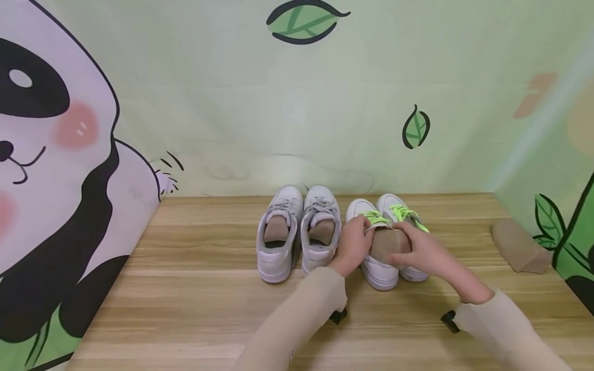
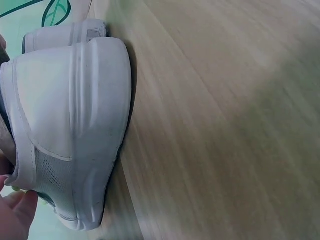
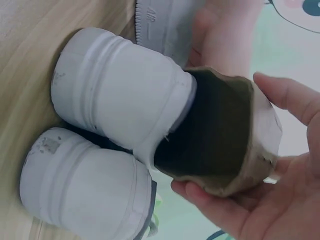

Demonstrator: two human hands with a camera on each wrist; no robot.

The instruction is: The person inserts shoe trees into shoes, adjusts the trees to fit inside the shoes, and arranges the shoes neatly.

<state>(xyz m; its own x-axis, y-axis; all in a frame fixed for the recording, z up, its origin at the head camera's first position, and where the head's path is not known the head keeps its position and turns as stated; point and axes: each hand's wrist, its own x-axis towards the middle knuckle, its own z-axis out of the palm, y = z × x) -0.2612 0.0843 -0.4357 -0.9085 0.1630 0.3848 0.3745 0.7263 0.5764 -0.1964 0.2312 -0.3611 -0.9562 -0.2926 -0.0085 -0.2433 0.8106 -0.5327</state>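
Note:
A hollow brown molded-paper shoe insert (image 1: 387,246) is tilted at the opening of the nearer white sneaker with neon green laces (image 1: 379,274). My right hand (image 1: 429,252) grips it, thumb on one side and fingers on the other. In the right wrist view, the open back end of the insert (image 3: 262,132) faces the camera, and its front part is hidden inside the shoe. My left hand (image 1: 354,245) pinches the side of that shoe's opening near the laces. The left wrist view shows only some fingertips (image 2: 25,210) at the collar of the sneaker (image 2: 95,110).
The matching green-laced sneaker (image 1: 414,274) stands close on the right. To the left is a pair of white and grey sneakers (image 1: 275,265), each with a brown insert inside. Another brown insert (image 1: 520,247) lies at the right by the wall. Behind rises a printed backdrop (image 1: 223,103).

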